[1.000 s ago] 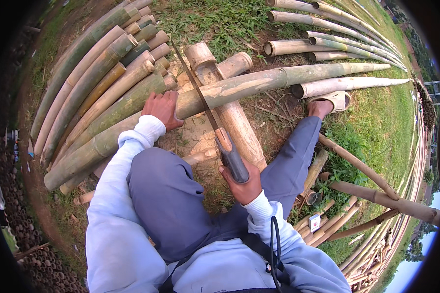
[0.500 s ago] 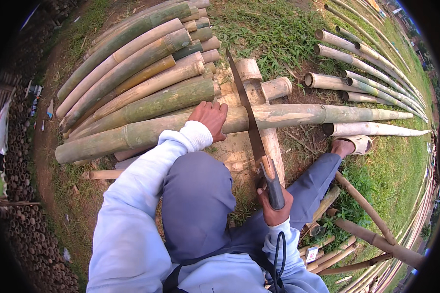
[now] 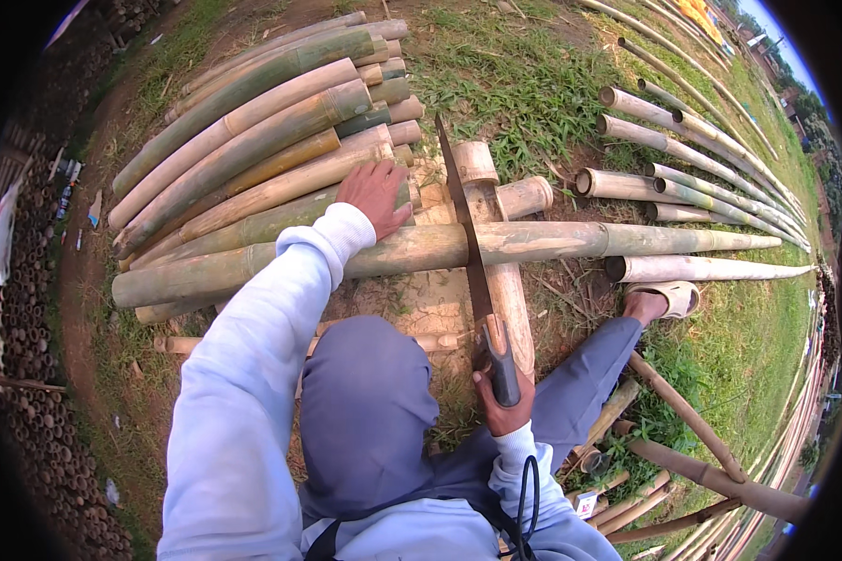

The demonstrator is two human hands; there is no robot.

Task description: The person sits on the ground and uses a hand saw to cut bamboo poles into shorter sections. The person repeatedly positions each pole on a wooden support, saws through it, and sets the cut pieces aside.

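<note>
Grass yard | long pale-green bamboo pole (image 3: 552,241) | left hand (image 3: 376,194) pressing | right hand (image 3: 501,404) fingers gripping saw (image 3: 470,266)

The person wears a pale blue long-sleeved top (image 3: 243,393), grey-blue trousers (image 3: 365,411), a beige sandal (image 3: 669,297) and a black cord (image 3: 526,496) at the chest.

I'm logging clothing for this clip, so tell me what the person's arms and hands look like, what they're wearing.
Both arms are covered by long, loose, pale lavender-grey sleeves with ribbed cuffs at the wrists. The left hand and the right hand are bare: no gloves, and no rings or watch that I can make out. A thin black cord loops down beside the right sleeve. The sleeves show no markings or prints.
</note>
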